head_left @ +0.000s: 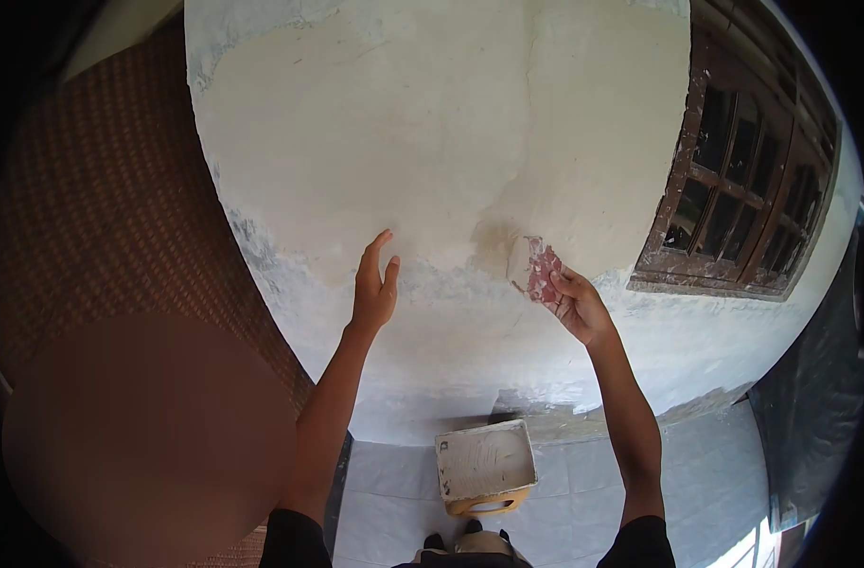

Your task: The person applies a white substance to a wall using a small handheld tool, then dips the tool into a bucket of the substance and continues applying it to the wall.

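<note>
My right hand (576,305) grips a flat, reddish block (546,275) smeared with white, held up in front of the pale wall (432,142). A darker, damp-looking patch shows on the wall just left of the block. My left hand (376,284) is raised to the left, its fingers apart and nothing in it; whether it touches the wall I cannot tell. Below and between my arms, a tray (487,462) with a whitish coating inside rests on a yellow support.
A brown window frame (716,199) with dark panes is at the right. Woven brown matting (120,189) covers the left side. Grey sheeting (583,483) lies on the floor around the tray. A dark sheet (820,398) hangs at far right.
</note>
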Motion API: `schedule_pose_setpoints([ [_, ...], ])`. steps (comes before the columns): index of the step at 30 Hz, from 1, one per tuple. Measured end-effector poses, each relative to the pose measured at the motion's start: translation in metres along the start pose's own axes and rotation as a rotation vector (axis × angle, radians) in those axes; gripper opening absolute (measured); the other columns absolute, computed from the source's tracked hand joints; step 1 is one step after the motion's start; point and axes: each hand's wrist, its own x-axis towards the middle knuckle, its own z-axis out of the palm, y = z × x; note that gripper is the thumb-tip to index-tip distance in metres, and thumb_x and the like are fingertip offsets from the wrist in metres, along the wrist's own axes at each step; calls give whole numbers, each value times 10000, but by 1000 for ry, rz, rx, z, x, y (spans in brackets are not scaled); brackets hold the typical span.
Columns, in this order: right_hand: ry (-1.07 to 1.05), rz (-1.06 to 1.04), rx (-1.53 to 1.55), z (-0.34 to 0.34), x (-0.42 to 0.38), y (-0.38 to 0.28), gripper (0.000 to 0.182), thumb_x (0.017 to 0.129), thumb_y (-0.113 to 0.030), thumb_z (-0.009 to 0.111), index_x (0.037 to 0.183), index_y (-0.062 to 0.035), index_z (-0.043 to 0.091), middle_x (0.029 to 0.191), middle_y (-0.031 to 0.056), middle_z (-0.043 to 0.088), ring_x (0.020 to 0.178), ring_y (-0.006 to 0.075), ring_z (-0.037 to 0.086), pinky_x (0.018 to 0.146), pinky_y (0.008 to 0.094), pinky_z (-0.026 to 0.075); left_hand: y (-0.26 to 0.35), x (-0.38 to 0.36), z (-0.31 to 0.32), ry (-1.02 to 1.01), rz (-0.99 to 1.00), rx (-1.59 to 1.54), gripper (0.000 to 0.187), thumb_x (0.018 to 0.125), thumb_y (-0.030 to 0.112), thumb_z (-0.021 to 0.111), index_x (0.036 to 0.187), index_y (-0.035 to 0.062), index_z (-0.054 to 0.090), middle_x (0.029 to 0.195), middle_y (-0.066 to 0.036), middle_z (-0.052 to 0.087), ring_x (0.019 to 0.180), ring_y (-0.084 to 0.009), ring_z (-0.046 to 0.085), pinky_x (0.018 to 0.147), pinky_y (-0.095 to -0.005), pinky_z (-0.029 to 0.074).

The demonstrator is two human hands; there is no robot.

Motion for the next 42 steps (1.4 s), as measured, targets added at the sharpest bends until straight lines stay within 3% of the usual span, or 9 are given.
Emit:
schedule_pose_setpoints([
  [7, 62, -387, -263, 64, 72, -125, 357, 1018, -121, 542, 1364, -32, 540, 1181, 54, 678, 1057, 130, 648, 959, 280, 508, 66, 138, -13, 81, 276, 45, 454, 1036, 218, 463, 1450, 38, 411, 1455, -163, 477, 1382, -310, 417, 1152, -414, 317],
  [11, 115, -655, -365, 115, 115, -173, 343, 1022, -132, 547, 1340, -4, 560, 1193, 66, 684, 1055, 135, 650, 968, 283, 496, 93, 197, -20, 126, 396, 158, 483, 1026, 223, 480, 1463, 38, 390, 1474, -162, 446, 1378, -320, 409, 1148, -418, 324],
  [13, 166, -1028, -568, 131, 138, -190, 332, 1020, -121, 550, 1305, 47, 570, 1192, 95, 691, 1026, 161, 670, 934, 302, 509, 103, 216, -23, 167, 436, 217, 499, 1013, 220, 501, 1462, 35, 389, 1469, -166, 452, 1372, -332, 412, 1146, -426, 328],
  [17, 334, -1347, -809, 162, 170, -206, 283, 1003, -88, 557, 1250, 37, 612, 1094, 154, 724, 943, 217, 711, 850, 323, 537, 106, 249, -27, 204, 543, 238, 510, 997, 204, 527, 1458, 33, 391, 1464, -174, 457, 1365, -345, 416, 1142, -431, 332],
  [20, 446, -1628, -1094, 190, 174, -213, 267, 952, -10, 558, 1193, -40, 669, 933, 200, 722, 799, 309, 714, 712, 346, 548, 101, 268, -29, 200, 594, 246, 517, 983, 183, 544, 1455, 34, 395, 1461, -177, 460, 1362, -348, 417, 1143, -433, 330],
  [24, 525, -1599, -1214, 203, 192, -211, 316, 935, 16, 556, 1228, -54, 651, 969, 183, 723, 792, 313, 711, 697, 371, 559, 90, 286, -31, 238, 692, 274, 524, 970, 150, 533, 1462, 40, 390, 1477, -164, 446, 1381, -334, 398, 1161, -460, 299],
  [30, 657, -1847, -1650, 187, 230, -200, 479, 878, 59, 570, 1334, -89, 575, 1225, 187, 661, 1104, 366, 659, 839, 420, 600, 70, 300, -33, 270, 821, 339, 533, 958, 160, 521, 1462, 47, 389, 1487, -137, 444, 1407, -305, 384, 1175, -499, 270],
  [32, 617, -1693, -1840, 184, 233, -197, 512, 842, 80, 568, 1339, -42, 561, 1321, 201, 606, 1232, 408, 569, 928, 429, 573, 64, 302, -32, 269, 848, 325, 535, 954, 168, 525, 1460, 52, 392, 1485, -129, 448, 1408, -302, 387, 1178, -507, 264],
  [42, 552, -1421, -2109, 191, 224, -209, 493, 804, 83, 539, 1295, 41, 559, 1341, 264, 569, 1210, 440, 574, 942, 453, 557, 61, 302, -32, 293, 890, 317, 523, 945, 174, 547, 1439, 63, 415, 1471, -109, 466, 1402, -307, 400, 1181, -512, 269],
])
